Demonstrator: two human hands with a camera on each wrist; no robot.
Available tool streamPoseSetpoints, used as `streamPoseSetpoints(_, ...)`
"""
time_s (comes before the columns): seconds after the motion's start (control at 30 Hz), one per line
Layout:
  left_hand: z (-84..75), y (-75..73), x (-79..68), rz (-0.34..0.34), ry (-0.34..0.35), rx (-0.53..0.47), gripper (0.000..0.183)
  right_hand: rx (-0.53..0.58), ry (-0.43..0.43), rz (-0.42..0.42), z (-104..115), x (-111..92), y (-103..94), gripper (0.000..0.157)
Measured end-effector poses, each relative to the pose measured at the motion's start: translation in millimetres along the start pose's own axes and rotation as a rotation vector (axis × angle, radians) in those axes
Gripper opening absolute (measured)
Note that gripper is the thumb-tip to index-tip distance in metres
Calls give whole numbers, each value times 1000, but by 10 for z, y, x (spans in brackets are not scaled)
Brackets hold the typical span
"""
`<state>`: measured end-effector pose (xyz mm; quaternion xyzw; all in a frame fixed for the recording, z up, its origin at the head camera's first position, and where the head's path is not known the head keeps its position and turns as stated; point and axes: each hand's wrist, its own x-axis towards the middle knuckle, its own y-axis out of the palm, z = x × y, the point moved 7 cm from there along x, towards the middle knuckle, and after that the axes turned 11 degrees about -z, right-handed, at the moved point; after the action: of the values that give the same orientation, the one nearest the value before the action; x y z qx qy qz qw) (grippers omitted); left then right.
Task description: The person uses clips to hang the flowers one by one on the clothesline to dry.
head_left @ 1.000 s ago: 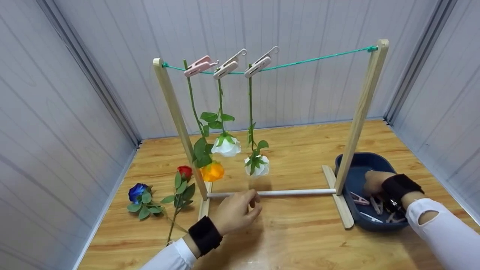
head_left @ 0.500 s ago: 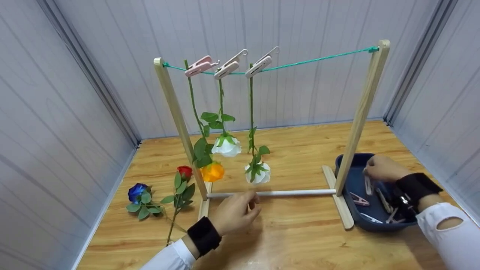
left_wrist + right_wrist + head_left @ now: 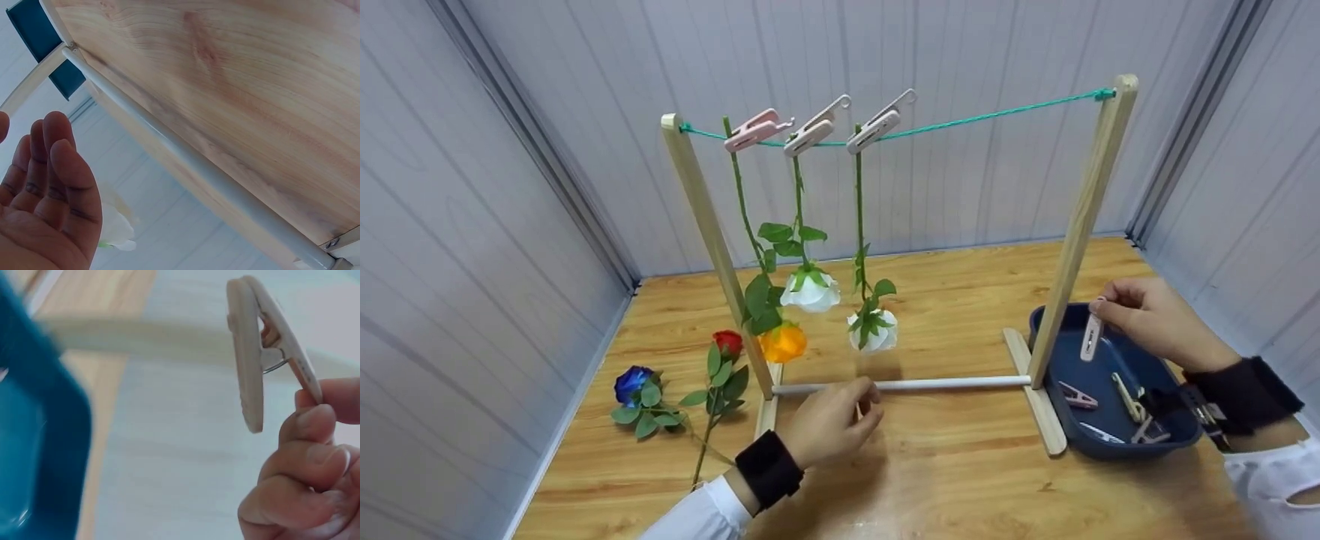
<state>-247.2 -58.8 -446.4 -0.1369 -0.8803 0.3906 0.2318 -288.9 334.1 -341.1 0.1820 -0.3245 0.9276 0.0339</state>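
Note:
My right hand [image 3: 1168, 324] pinches a pale clothespin [image 3: 1090, 335] between thumb and fingers, over the dark blue basin [image 3: 1174, 442]. In the right wrist view the clothespin [image 3: 247, 354] is gripped at the end of one leg; the other leg stands free. My left hand [image 3: 826, 429] holds nothing, its fingers loosely bent near the white crossbar [image 3: 960, 384]. Three clothespins on the green cord [image 3: 997, 116] clip rose stems, with an orange rose [image 3: 784, 343], a white rose [image 3: 810, 291] and another white rose [image 3: 877, 331] hanging head down.
A blue rose [image 3: 634, 386] and a red rose [image 3: 727, 344] lie on the wooden table at left. Wooden posts, the right post [image 3: 1084, 232] beside the basin, carry the cord. A pink clothespin [image 3: 1078, 396] and several others lie in the basin. Panelled walls surround the table.
My right hand has come up out of the basin with the pale clothespin, its wrist shifting right. The left hand stays where it was.

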Motion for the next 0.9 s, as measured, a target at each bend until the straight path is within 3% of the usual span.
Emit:
streamPoseSetpoints(0.27, -129, -81, 85, -66, 15, -67, 18, 268, -270, 43, 564, -234, 155, 23)
streamPoseSetpoints(0.4, -200, -137, 131, -113, 0, -150, 20, 464, -395, 88, 740, -322, 336, 26)
streamPoseSetpoints(0.47, -235, -140, 156, -114, -15, -207, 18, 483, -433, 77, 794, -351, 417, 28)
streamPoseSetpoints(0.6, -320, -95, 200, -70, -34, -306, 18, 489, -500, 33, 867, -414, 584, 30)
streamPoseSetpoints(0.7, -389, -52, 210, -24, -35, -345, 27, 583, -538, 42, 922, -480, 748, 30)
streamPoseSetpoints(0.9, -570, 48, 229, 88, 4, -389, 44, 605, -520, -15, 997, -618, 1012, 31)
